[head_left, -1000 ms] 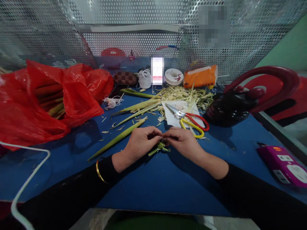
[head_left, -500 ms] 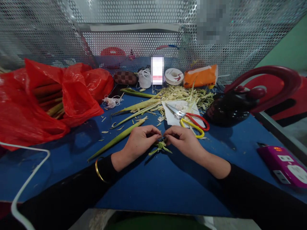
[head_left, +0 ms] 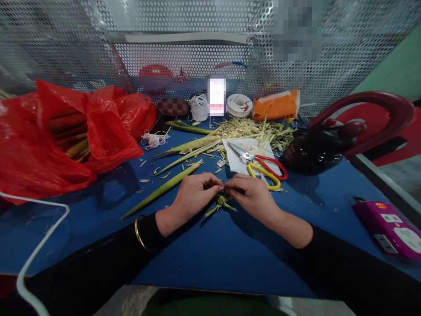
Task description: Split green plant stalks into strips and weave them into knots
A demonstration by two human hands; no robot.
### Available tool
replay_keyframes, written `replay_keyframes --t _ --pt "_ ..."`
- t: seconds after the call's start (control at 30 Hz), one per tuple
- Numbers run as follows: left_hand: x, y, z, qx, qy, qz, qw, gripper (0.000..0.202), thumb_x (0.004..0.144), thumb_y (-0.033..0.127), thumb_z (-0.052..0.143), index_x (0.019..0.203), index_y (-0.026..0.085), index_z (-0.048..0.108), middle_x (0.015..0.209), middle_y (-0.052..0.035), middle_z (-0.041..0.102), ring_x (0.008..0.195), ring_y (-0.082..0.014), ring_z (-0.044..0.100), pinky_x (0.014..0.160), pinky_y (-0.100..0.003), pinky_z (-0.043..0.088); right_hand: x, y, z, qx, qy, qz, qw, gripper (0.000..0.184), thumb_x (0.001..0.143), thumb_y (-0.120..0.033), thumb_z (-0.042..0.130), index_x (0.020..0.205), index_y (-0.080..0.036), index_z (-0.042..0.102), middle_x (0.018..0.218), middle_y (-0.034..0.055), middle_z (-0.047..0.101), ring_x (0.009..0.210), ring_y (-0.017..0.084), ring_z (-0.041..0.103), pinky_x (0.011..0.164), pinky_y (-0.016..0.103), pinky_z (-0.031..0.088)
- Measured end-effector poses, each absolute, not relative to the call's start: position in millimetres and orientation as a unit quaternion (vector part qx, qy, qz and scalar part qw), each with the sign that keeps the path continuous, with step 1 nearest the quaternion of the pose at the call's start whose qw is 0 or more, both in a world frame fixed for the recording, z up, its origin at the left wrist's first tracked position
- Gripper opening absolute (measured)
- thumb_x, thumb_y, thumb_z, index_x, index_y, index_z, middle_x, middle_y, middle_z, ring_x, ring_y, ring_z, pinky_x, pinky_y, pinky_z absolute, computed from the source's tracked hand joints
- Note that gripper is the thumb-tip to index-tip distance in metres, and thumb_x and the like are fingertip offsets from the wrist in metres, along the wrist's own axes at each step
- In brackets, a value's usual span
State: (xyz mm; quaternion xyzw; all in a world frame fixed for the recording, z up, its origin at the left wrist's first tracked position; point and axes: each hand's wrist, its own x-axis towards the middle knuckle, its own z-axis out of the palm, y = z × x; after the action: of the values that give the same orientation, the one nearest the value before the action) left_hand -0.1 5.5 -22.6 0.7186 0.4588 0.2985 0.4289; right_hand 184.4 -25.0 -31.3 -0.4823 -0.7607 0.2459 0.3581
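My left hand point(head_left: 190, 197) and my right hand point(head_left: 251, 195) meet fingertip to fingertip over the blue table point(head_left: 210, 259). Both pinch a small green folded leaf piece point(head_left: 219, 204) whose ends stick out below the fingers. A gold bangle point(head_left: 140, 232) rings my left wrist. A long green leaf strip point(head_left: 161, 191) lies just left of my left hand. Red and yellow scissors point(head_left: 259, 164) rest on a white paper point(head_left: 237, 164) beyond my right hand.
A red plastic bag point(head_left: 66, 136) with leaf stalks fills the left. Leaf trimmings point(head_left: 250, 129), thread spools point(head_left: 199, 107), an orange pack point(head_left: 274, 105) and a black bag point(head_left: 315, 147) line the back. A purple power strip point(head_left: 388, 224) lies right, a white cable point(head_left: 36, 250) left.
Both hands stay together on the leaf piece with only slight finger movement. The view has shifted a little.
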Motion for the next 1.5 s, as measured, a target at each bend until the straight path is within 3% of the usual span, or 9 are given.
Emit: replay_keyframes --t 0.2,0.4,0.57,0.87,1.03,1.33,1.5 --pt "0 6 -21 0.704 0.461 0.302 0.449 0.009 0.076 0.023 0.065 0.075 0.016 0.070 0.071 -0.0015 0.070 0.067 -0.0130 0.063 0.061 -0.021 0.049 183 -25 -31 -0.494 -0.758 0.229 0.360 0.018 0.080 -0.009 0.054 0.079 -0.018 0.069 0.070 0.0018 0.063 0.064 0.014 0.059 0.059 0.025 0.043" --pt "0 11 -25 0.658 0.456 0.302 0.519 0.010 0.074 0.024 0.068 0.077 0.015 0.068 0.068 0.0002 0.067 0.060 -0.0100 0.061 0.057 -0.020 0.048 183 -23 -30 -0.509 -0.720 0.298 0.366 0.011 0.080 -0.013 0.058 0.081 -0.019 0.067 0.072 0.0012 0.064 0.064 0.013 0.060 0.059 0.025 0.045" --pt "-1 13 -23 0.647 0.456 0.270 0.548 0.008 0.075 0.022 0.067 0.076 0.014 0.064 0.057 0.0045 0.060 0.039 -0.0048 0.049 0.040 -0.017 0.037 183 -25 -28 -0.501 -0.720 0.295 0.378 0.007 0.082 -0.019 0.060 0.079 -0.020 0.066 0.069 0.0004 0.064 0.062 0.013 0.059 0.058 0.025 0.045" --pt "1 14 -9 0.590 0.467 0.217 0.622 0.008 0.079 0.020 0.064 0.078 0.015 0.058 0.043 0.0084 0.051 0.032 -0.0041 0.043 0.035 -0.014 0.026 181 -26 -27 -0.509 -0.722 0.277 0.378 0.012 0.085 -0.019 0.059 0.073 -0.020 0.062 0.066 -0.0006 0.062 0.061 0.013 0.057 0.058 0.025 0.042" --pt "2 14 -6 0.571 0.460 0.218 0.644 0.010 0.077 0.020 0.066 0.075 0.015 0.057 0.046 0.0074 0.052 0.035 -0.0042 0.044 0.038 -0.016 0.027 181 -29 -26 -0.472 -0.767 0.213 0.379 0.012 0.087 -0.017 0.057 0.076 -0.019 0.062 0.069 0.0005 0.057 0.062 0.012 0.053 0.057 0.024 0.040" --pt "0 17 -8 0.572 0.464 0.199 0.646 0.005 0.080 0.017 0.058 0.077 0.017 0.054 0.045 0.0078 0.051 0.036 -0.0046 0.040 0.037 -0.017 0.023 184 -28 -29 -0.466 -0.787 0.200 0.352 0.014 0.088 -0.017 0.054 0.078 -0.020 0.063 0.073 0.0020 0.059 0.066 0.013 0.057 0.059 0.025 0.042" --pt "0 17 -7 0.555 0.468 0.209 0.655 0.007 0.078 0.016 0.059 0.084 0.016 0.055 0.065 0.0036 0.062 0.041 -0.0038 0.048 0.036 -0.016 0.026 184 -28 -29 -0.472 -0.780 0.208 0.354 0.013 0.088 -0.017 0.055 0.078 -0.019 0.063 0.073 0.0019 0.059 0.066 0.013 0.057 0.060 0.025 0.042"
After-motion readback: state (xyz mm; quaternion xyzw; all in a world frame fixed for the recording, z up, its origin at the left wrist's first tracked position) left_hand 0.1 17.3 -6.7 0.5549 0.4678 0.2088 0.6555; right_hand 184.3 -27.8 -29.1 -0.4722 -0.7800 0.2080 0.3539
